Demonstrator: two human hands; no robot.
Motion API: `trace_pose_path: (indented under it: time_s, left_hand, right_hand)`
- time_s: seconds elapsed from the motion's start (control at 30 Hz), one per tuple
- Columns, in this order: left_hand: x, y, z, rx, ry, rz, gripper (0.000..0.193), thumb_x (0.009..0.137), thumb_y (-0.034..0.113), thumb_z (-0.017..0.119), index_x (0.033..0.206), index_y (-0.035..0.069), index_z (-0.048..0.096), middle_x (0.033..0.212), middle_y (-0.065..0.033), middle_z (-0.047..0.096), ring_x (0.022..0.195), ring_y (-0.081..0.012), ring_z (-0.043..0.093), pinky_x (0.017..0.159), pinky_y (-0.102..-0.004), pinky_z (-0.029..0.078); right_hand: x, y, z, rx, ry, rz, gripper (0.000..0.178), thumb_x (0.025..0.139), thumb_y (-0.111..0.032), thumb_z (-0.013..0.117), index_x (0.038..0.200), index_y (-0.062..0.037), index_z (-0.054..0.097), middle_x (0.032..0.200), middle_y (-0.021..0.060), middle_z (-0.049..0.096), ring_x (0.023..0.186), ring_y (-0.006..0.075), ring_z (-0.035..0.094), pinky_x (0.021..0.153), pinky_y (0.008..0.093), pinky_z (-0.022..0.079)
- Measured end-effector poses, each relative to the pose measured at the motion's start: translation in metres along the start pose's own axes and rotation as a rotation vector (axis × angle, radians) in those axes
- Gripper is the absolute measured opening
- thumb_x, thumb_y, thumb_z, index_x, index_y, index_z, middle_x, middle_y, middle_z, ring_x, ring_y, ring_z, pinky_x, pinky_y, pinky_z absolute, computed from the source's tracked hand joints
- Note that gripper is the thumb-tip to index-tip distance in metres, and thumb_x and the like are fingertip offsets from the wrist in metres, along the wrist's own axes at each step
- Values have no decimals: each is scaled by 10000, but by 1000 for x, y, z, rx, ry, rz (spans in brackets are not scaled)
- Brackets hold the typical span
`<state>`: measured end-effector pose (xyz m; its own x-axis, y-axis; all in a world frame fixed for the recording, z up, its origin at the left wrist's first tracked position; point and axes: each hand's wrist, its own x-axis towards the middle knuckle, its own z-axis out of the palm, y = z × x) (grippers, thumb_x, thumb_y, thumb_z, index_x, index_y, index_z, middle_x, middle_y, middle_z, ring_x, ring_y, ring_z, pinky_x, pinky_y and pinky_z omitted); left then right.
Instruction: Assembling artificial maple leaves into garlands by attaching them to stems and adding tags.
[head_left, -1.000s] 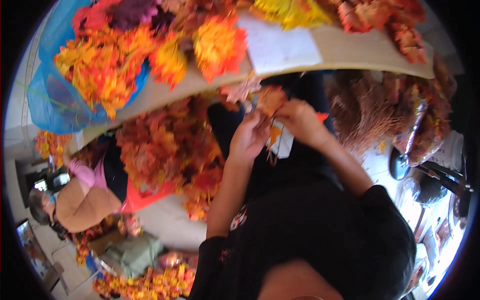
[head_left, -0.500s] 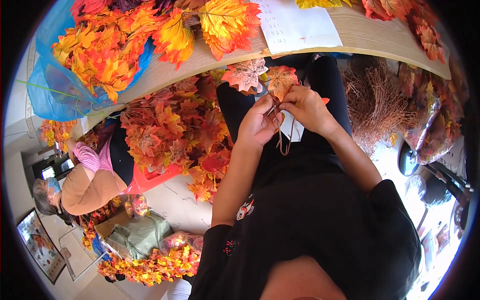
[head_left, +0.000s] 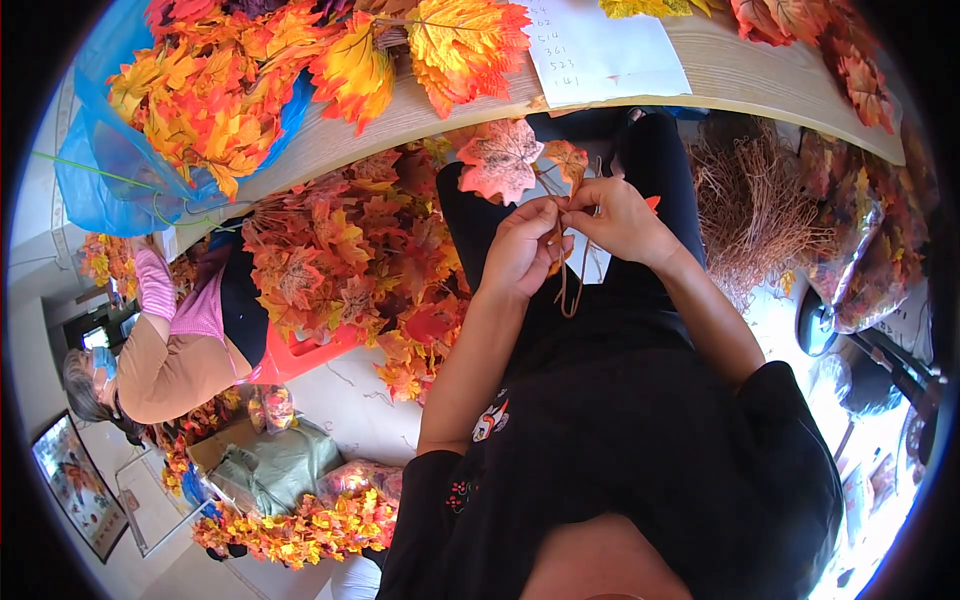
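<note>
Just left of left hand [head_left: 522,250], big ol' heap of orange-red leaves [head_left: 335,255] is sitting. Pink leaf [head_left: 500,163] poking up above that hand, which is pinching brown stem [head_left: 569,312]. Right hand [head_left: 624,222] pinching it too; brown twig bundle [head_left: 757,215] lying right of that.

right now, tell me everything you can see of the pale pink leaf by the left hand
The pale pink leaf is maple-shaped, with pointed lobes, dark veins and a redder rim; it looks like printed fabric. It is spread open, facing the camera, just beyond the left hand, near the table and left of an orange leaf. What holds it cannot be made out.
</note>
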<state>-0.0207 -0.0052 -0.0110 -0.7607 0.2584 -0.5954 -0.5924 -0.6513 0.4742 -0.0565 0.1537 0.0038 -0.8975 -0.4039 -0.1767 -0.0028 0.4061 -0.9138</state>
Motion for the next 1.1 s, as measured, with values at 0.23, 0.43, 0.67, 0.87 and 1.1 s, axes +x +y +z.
trace_pose_path:
  time_s: [0.23,0.43,0.67,0.87,1.1]
  left_hand:
    - [1,2,0,11,8,-8,144,893,134,513,967,21,562,829,-66,601,702,-144,589,601,-255,503]
    - [-1,-12,-19,-24,10,-53,206,894,138,511,1036,-10,535,856,-69,593,667,-143,581,587,-243,503]
    - [-10,-10,13,326,181,236,194,914,188,504,981,18,569,822,-37,576,641,-96,545,539,-192,457]
    - [-16,13,-2,73,-96,-198,225,924,257,473,948,40,529,735,-5,500,506,-62,447,399,-154,329]
    - [-2,-2,-16,-265,-155,-261,228,929,236,463,1024,35,517,659,24,434,476,-42,380,377,-145,293]
  right_hand:
    - [0,7,2,202,33,-25,150,728,-117,635,769,23,667,661,118,642,604,133,590,569,292,457]
    - [-3,19,15,383,-171,168,156,790,-54,622,886,66,650,801,75,644,733,94,579,691,236,473]
    - [4,20,11,69,65,38,165,743,-144,647,825,-3,670,743,143,644,658,205,624,621,312,478]
    - [13,11,-9,20,157,-113,148,739,-151,657,806,-19,670,747,153,628,671,264,619,619,331,480]
    - [-1,-32,-22,-593,116,-313,120,773,-119,613,804,-12,656,773,166,627,695,293,614,614,354,471]
